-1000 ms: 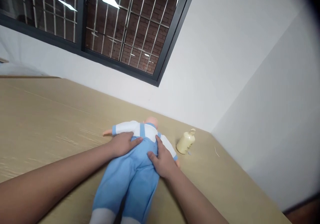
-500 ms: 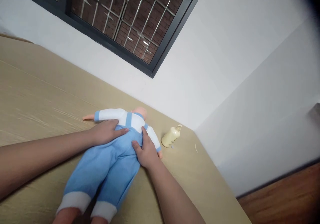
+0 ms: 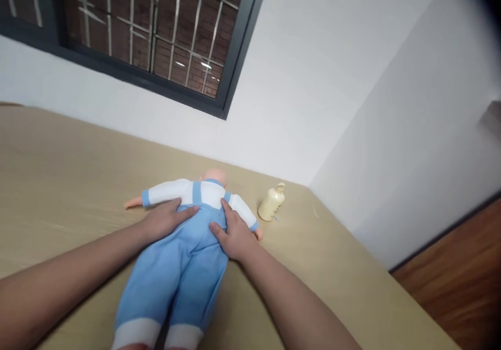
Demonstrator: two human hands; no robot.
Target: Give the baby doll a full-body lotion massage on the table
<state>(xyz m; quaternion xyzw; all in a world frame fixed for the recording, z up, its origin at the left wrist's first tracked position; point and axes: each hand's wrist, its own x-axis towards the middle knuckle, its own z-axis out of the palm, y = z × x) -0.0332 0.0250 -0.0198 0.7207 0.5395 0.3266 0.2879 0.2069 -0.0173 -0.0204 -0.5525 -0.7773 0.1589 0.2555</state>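
While its legs reach back toward the person, a bald, pink-headed doll (image 3: 188, 258) in light-blue cloth overalls and a white long-sleeved top lies stretched out on a smooth tan tabletop (image 3: 332, 277), arms spread. The person's left hand (image 3: 166, 219) holds the doll's waist on its left side as seen from here, thumb across the blue cloth; how far the fingers reach beneath is hidden. The right hand (image 3: 237, 235) grips the opposite side of the doll's waist, thumb and a finger on top. Just right of the doll's sleeve stands a glossy, pale-yellow bottle (image 3: 271, 205) with dark markings. Farther right of the doll lies a thin white strand (image 3: 315, 212). Beyond the doll's head rises a plain white wall (image 3: 293, 79) with a dark-grey-framed, barred window (image 3: 117, 73).
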